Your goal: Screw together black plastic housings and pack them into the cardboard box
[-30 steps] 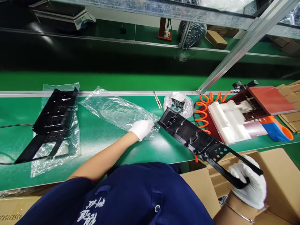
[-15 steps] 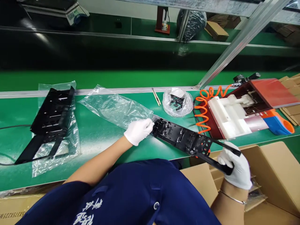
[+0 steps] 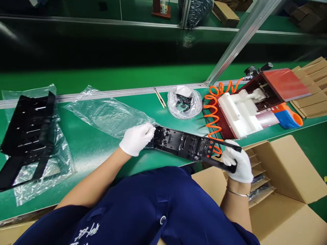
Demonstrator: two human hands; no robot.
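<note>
Green bench (image 3: pixel 143 103), metal post (image 3: pixel 236 46); left fingers (image 3: pixel 148 130) pinch bag (image 3: pixel 107 115), right fingers (image 3: pixel 228 158) clasp black frame (image 3: pixel 176 142).

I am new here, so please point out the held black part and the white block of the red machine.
Held black part (image 3: pixel 189 144), head view: middle of its body.
White block (image 3: pixel 238 114), head view: near its middle.

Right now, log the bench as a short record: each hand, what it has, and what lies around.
Left hand: white-gloved, pinching the clear bag at its mouth
Right hand: white-gloved, gripping the black part by its forked end
Part's other end: at the bag's mouth; how far inside is unclear
Bench, left: second black part with clear plastic
Beyond the held part: small black pieces in plastic
Bench, right: orange coil, red-and-white machine
Below right: open carton
</note>
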